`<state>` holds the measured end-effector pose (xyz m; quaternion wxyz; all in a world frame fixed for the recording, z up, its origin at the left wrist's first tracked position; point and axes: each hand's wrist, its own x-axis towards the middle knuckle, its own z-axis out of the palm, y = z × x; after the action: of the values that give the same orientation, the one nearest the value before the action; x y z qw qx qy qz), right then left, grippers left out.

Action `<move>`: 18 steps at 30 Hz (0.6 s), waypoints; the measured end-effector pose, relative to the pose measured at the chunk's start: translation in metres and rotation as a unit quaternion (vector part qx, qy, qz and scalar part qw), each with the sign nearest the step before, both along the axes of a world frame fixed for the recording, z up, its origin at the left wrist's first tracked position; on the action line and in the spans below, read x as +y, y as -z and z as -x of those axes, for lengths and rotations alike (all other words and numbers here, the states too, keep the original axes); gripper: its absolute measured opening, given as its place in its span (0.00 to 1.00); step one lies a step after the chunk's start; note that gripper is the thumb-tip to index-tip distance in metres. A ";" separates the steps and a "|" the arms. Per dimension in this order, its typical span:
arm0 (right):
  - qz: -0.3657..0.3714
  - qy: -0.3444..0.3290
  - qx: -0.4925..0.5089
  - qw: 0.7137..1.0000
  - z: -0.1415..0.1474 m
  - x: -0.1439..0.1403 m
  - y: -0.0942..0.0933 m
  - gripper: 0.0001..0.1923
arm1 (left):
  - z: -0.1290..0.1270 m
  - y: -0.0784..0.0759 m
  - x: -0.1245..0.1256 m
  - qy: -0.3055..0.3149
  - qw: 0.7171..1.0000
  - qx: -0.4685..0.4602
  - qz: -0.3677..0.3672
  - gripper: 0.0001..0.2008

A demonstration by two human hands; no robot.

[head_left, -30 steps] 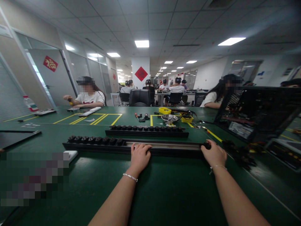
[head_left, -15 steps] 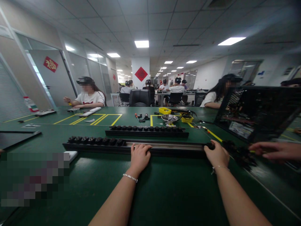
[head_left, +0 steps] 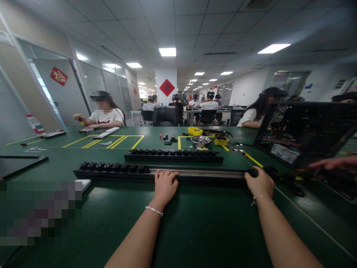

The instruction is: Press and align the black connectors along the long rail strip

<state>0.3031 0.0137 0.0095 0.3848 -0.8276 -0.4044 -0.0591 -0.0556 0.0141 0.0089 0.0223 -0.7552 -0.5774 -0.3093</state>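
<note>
Two bare forearms, each with a thin bracelet at the wrist, reach forward over the smooth green mat of the counter (head_left: 195, 230). The left hand (head_left: 165, 185) lies palm down, its grip flat and open, with the fingers (head_left: 167, 174) pressed on the near edge of a long black rail (head_left: 195, 175). This rail lies crosswise just ahead of the person; its left part is filled with a row of chunky black socket modules (head_left: 111, 166), while the middle and right show a bare, dull metal channel. The right hand (head_left: 260, 183) rests at the rail's right end, grip loosely curled around a small black socket piece (head_left: 253, 172) there; whether it truly clamps the piece I cannot tell. Just to the right, a pile of similar dark parts (head_left: 290, 180) lies on the mat, and another person's hand (head_left: 333, 163) reaches in near an open black computer case (head_left: 306, 130). Behind the first rail, a second rail (head_left: 173, 155) lies parallel, fully lined with rounded black modules. Farther back stand a shiny metal bowl (head_left: 200, 140) and yellow plastic trays (head_left: 195, 131).
</note>
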 end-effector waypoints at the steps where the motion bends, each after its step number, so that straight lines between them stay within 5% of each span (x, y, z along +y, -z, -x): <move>1: -0.002 0.003 0.003 1.000 -0.001 0.000 0.000 0.28 | 0.000 0.000 0.000 0.000 1.000 0.001 0.001 0.14; 18: -0.017 0.042 0.088 0.995 -0.007 -0.002 -0.002 0.27 | 0.000 0.000 0.000 -0.004 1.000 -0.004 -0.008 0.14</move>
<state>0.3099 0.0116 0.0120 0.4301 -0.8391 -0.3329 -0.0090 -0.0554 0.0143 0.0085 0.0277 -0.7517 -0.5777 -0.3169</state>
